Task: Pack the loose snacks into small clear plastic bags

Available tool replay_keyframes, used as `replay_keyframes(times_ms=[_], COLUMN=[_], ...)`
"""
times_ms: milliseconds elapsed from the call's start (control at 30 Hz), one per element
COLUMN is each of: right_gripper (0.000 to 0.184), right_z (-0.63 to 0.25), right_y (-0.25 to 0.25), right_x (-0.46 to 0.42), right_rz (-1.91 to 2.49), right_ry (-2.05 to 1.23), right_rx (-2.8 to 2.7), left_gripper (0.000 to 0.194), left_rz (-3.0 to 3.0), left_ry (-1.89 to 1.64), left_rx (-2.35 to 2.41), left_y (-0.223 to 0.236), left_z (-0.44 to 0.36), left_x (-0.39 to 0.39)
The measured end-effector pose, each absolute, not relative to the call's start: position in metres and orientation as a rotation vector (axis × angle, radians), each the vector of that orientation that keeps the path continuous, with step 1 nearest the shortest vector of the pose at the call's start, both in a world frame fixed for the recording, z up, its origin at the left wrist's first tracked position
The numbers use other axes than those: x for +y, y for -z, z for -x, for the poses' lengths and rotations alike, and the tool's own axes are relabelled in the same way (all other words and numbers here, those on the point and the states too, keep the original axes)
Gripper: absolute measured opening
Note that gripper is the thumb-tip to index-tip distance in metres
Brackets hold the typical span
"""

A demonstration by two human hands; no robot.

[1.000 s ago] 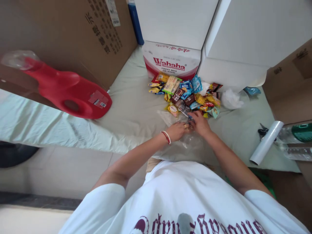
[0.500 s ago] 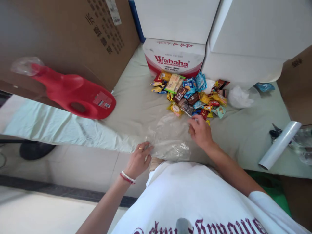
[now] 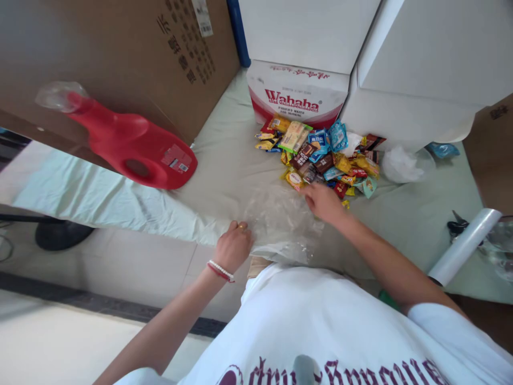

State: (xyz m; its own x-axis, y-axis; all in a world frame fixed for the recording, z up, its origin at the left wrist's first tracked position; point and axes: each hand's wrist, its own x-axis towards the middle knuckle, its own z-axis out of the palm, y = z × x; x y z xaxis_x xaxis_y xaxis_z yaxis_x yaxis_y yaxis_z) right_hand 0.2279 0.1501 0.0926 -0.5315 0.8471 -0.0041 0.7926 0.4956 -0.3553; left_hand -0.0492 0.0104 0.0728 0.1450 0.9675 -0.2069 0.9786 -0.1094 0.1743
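Observation:
A crumpled piece of clear plastic film [image 3: 276, 219] lies on the cloth at the front edge of the table, between my hands. My left hand [image 3: 234, 246] is closed at its left edge, fingers curled on the film. My right hand [image 3: 325, 203] is closed over the film's far right corner, its fingertips partly hidden. Just beyond those fingers is a pile of small wrapped snacks [image 3: 324, 160], with a yellow-wrapped snack [image 3: 295, 179] closest to them.
A red jug [image 3: 136, 149] with film over its top lies at left against a large cardboard box [image 3: 120, 64]. White boxes and a Wahaha carton [image 3: 298, 96] stand behind the snacks. To the right are a film-covered bowl [image 3: 406, 164], a film roll [image 3: 465, 247] and scissors [image 3: 457, 224].
My right hand has moved slightly toward the yellow-wrapped snack, its fingers curling in. My left hand's fingers have closed more at the film's edge. The film has shifted and crumpled.

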Motion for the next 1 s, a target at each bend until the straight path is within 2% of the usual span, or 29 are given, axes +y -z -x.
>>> replay_keyframes(times_ms=[100,233,433,533,667,800,867,933,1000], right_gripper=[0.039,0.031,0.036,0.032,0.028,0.057,0.062,0.041,0.022], right_z=[-0.191,-0.168,-0.202,-0.185,-0.151,-0.173,-0.2,-0.227,-0.248], right_y=[-0.092,-0.086,-0.14,-0.151,-0.116,-0.087,-0.081,-0.074,-0.068], right_x=[0.202,0.232,0.179,0.132,0.091,0.063,0.045,0.031,0.026], right_rz=[1.681,1.795,1.592,1.492,1.44,1.27,0.995,0.797,0.821], right_ry=[-0.267,-0.285,-0.05,-0.078,-0.419,-0.588,-0.669,-0.777,-0.875], right_rx=[-2.509,-2.57,-2.292,-2.475,-2.809,-2.703,-2.712,-2.757,-2.697], left_gripper=[0.023,0.057,0.076,0.079,0.075,0.077,0.076,0.058,0.035], left_rz=[-2.17,-2.126,-2.079,-2.068,-2.08,-2.159,-2.242,-2.328,-2.379], left_ry=[0.119,0.175,0.069,0.022,0.021,0.051,0.076,0.071,-0.031], left_rx=[1.915,1.931,1.929,1.932,1.931,1.819,1.72,1.627,1.523], left_y=[-0.077,-0.079,-0.067,-0.065,-0.07,-0.072,-0.068,-0.063,-0.058], left_z=[0.048,0.049,0.049,0.047,0.053,0.076,0.089,0.1,0.108], left_x=[0.0,-0.013,-0.023,-0.023,-0.027,-0.036,-0.041,-0.044,-0.043])
